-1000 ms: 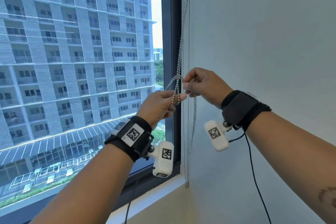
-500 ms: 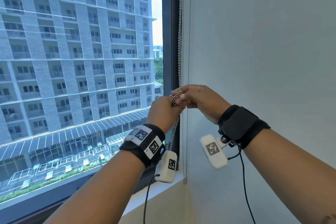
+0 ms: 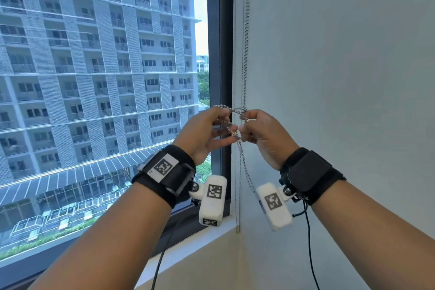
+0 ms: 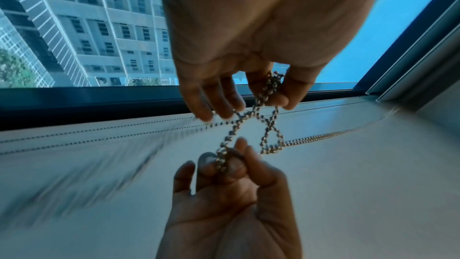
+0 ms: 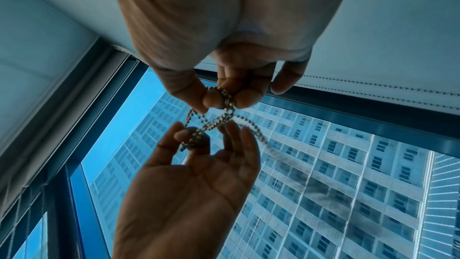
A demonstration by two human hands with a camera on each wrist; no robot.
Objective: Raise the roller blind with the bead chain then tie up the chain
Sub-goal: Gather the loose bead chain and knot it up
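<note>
A metal bead chain [image 3: 246,54] hangs down the wall beside the window frame. At chest height its strands cross in loose loops [image 3: 231,122] between my two hands. My left hand [image 3: 211,129] pinches one loop between thumb and forefinger, its other fingers spread; the left wrist view shows that pinch [image 4: 272,94]. My right hand [image 3: 254,132] pinches the other end of the crossing, seen close in the right wrist view [image 5: 221,99]. The rest of the chain [image 3: 244,167] dangles below the hands. The window glass is uncovered.
A second thin cord [image 3: 235,54] with a small end weight [image 3: 238,229] hangs just left of the chain. The dark window frame [image 3: 223,30] is to the left, a white wall [image 3: 329,77] to the right, and the sill [image 3: 211,238] below.
My hands were pressed together on the chain half a second ago. They now stand a little apart, with the crossed loops stretched between them.
</note>
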